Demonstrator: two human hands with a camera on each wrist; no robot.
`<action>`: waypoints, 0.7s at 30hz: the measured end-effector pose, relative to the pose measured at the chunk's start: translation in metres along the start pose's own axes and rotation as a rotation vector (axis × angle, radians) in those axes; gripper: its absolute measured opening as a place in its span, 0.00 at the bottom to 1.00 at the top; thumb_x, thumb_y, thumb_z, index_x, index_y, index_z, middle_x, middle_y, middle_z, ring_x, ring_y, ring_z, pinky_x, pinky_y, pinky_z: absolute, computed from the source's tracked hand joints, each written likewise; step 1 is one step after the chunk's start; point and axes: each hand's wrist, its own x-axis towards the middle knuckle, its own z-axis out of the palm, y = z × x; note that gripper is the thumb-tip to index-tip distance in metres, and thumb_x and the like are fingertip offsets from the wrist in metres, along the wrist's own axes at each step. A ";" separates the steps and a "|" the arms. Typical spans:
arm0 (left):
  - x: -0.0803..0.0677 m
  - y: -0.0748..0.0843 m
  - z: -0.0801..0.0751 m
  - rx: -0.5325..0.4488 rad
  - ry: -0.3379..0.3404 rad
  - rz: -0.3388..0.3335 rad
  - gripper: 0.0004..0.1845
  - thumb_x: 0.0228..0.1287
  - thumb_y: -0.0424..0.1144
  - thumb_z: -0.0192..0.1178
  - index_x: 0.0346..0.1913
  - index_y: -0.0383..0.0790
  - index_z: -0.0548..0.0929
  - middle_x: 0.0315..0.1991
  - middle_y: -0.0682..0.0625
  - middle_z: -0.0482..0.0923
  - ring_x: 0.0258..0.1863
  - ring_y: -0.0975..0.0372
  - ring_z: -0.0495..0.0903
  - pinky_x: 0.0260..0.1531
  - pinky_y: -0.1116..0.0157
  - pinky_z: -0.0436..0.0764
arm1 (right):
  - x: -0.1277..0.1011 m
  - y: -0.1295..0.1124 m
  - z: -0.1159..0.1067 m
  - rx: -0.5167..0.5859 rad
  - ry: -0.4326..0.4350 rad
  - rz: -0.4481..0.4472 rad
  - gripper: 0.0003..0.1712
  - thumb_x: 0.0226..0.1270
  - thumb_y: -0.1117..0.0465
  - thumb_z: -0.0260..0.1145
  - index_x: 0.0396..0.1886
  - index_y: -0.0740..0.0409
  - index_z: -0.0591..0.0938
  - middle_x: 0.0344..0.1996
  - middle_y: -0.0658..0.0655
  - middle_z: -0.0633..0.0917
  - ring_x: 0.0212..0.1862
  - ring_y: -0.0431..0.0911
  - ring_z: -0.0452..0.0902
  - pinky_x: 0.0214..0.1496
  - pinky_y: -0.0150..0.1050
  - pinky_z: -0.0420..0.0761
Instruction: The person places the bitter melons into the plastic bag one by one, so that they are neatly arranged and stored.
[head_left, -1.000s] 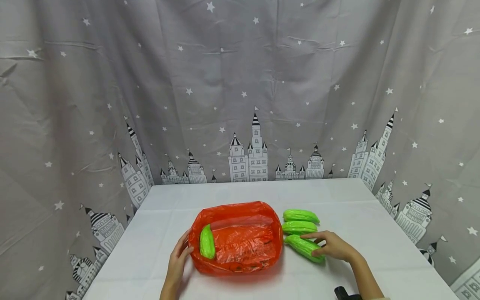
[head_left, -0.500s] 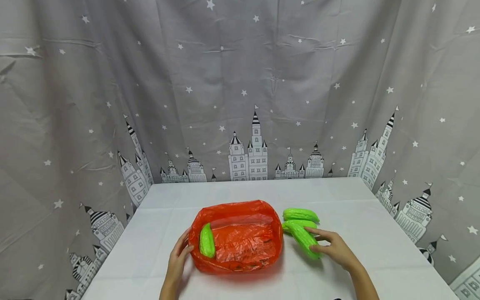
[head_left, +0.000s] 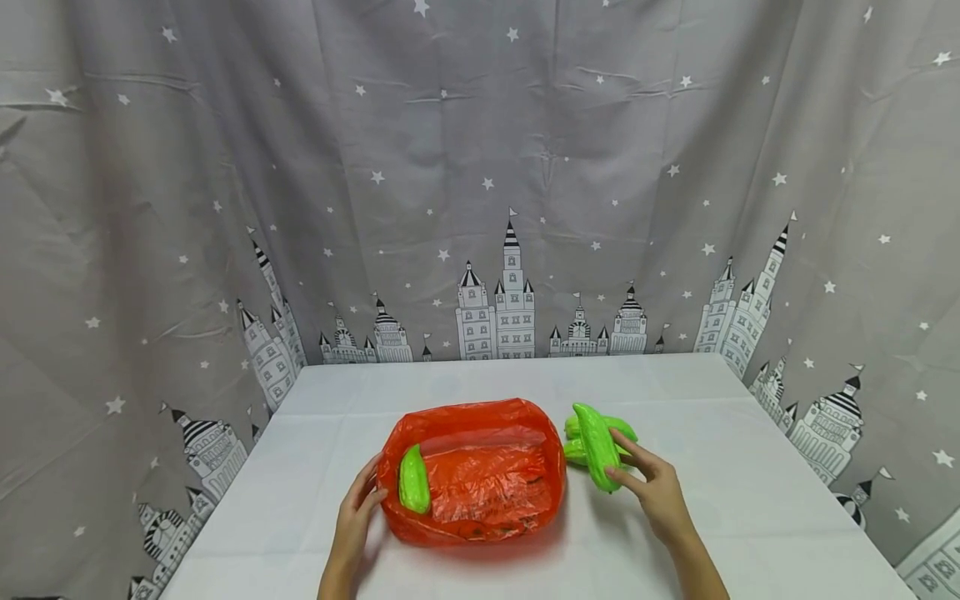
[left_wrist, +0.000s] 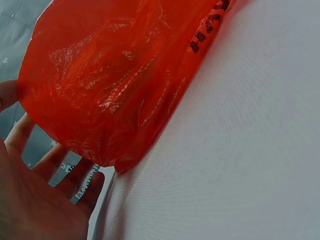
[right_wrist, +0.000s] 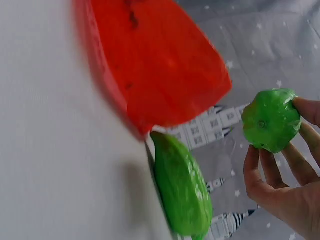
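An orange plastic bag (head_left: pixel 480 475) lies open on the white table (head_left: pixel 705 500), with one green bitter gourd (head_left: pixel 413 481) inside at its left end. My left hand (head_left: pixel 356 517) touches the bag's left side (left_wrist: pixel 100 100) with straight fingers. My right hand (head_left: pixel 651 483) grips a second bitter gourd (head_left: pixel 597 446) and holds it lifted and tilted, just right of the bag; in the right wrist view its end (right_wrist: pixel 270 119) faces the camera between my fingers. Two more gourds (head_left: pixel 622 429) lie on the table behind it, one of them (right_wrist: pixel 181 187) showing beside the bag (right_wrist: pixel 150 65).
A grey curtain (head_left: pixel 480 183) printed with stars and castles hangs behind and round the sides of the table. The table's white cloth stretches bare behind the bag and to the right of my right hand.
My right hand has taken the nearest gourd off the table, lifting it and swinging it upright towards the bag. The left hand and the bag have stayed put.
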 end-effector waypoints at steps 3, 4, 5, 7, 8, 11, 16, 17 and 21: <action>0.000 0.000 0.000 0.005 0.002 -0.009 0.27 0.65 0.39 0.52 0.67 0.48 0.64 0.68 0.50 0.59 0.64 0.58 0.58 0.62 0.54 0.57 | 0.000 -0.010 0.011 0.055 -0.007 -0.017 0.33 0.54 0.61 0.70 0.61 0.55 0.73 0.60 0.54 0.73 0.52 0.47 0.69 0.49 0.34 0.74; 0.000 0.000 0.000 0.008 0.003 -0.008 0.27 0.65 0.40 0.52 0.67 0.49 0.64 0.68 0.50 0.59 0.63 0.59 0.59 0.61 0.54 0.58 | 0.000 -0.013 0.014 0.074 -0.011 -0.027 0.32 0.54 0.61 0.70 0.61 0.55 0.73 0.60 0.54 0.73 0.52 0.48 0.70 0.50 0.34 0.74; 0.000 0.000 0.000 0.008 0.001 -0.003 0.27 0.65 0.39 0.52 0.67 0.48 0.64 0.68 0.49 0.59 0.63 0.59 0.59 0.61 0.54 0.58 | 0.001 -0.016 0.018 0.090 -0.014 -0.035 0.32 0.54 0.61 0.70 0.61 0.55 0.73 0.60 0.54 0.74 0.52 0.48 0.70 0.49 0.33 0.75; 0.000 0.000 0.001 0.002 -0.003 0.003 0.27 0.65 0.39 0.52 0.67 0.48 0.64 0.68 0.49 0.59 0.63 0.59 0.59 0.62 0.53 0.57 | 0.001 -0.022 0.026 0.129 -0.020 -0.046 0.32 0.55 0.62 0.69 0.61 0.55 0.73 0.59 0.54 0.74 0.52 0.49 0.70 0.49 0.34 0.76; 0.000 0.001 0.000 -0.001 -0.007 0.008 0.27 0.65 0.38 0.52 0.68 0.47 0.64 0.68 0.48 0.58 0.63 0.58 0.59 0.62 0.52 0.57 | 0.002 -0.025 0.030 0.144 -0.023 -0.050 0.32 0.55 0.62 0.69 0.61 0.55 0.73 0.59 0.53 0.74 0.53 0.49 0.71 0.49 0.34 0.76; 0.000 0.002 0.000 -0.005 -0.017 0.026 0.27 0.66 0.37 0.51 0.68 0.45 0.63 0.68 0.47 0.58 0.63 0.57 0.58 0.62 0.52 0.57 | 0.003 -0.033 0.044 0.184 -0.038 -0.061 0.32 0.54 0.62 0.69 0.61 0.54 0.74 0.59 0.52 0.74 0.54 0.50 0.71 0.49 0.36 0.77; -0.001 0.006 0.000 0.011 -0.022 0.015 0.27 0.66 0.38 0.51 0.68 0.46 0.63 0.68 0.49 0.58 0.61 0.65 0.60 0.56 0.73 0.62 | 0.006 -0.042 0.069 0.237 -0.090 -0.087 0.32 0.54 0.62 0.70 0.61 0.54 0.74 0.59 0.53 0.74 0.55 0.51 0.70 0.50 0.38 0.76; -0.001 0.007 0.000 0.014 -0.023 0.014 0.27 0.66 0.38 0.51 0.68 0.46 0.63 0.68 0.49 0.58 0.60 0.66 0.60 0.53 0.76 0.62 | 0.007 -0.044 0.074 0.243 -0.103 -0.095 0.32 0.54 0.62 0.70 0.61 0.54 0.74 0.60 0.53 0.74 0.55 0.52 0.70 0.50 0.38 0.76; -0.002 0.007 -0.001 0.017 -0.027 0.017 0.27 0.66 0.38 0.51 0.68 0.46 0.63 0.68 0.48 0.58 0.59 0.67 0.61 0.49 0.82 0.62 | 0.009 -0.051 0.092 0.286 -0.133 -0.094 0.31 0.54 0.64 0.69 0.61 0.54 0.74 0.59 0.55 0.74 0.55 0.53 0.70 0.49 0.39 0.78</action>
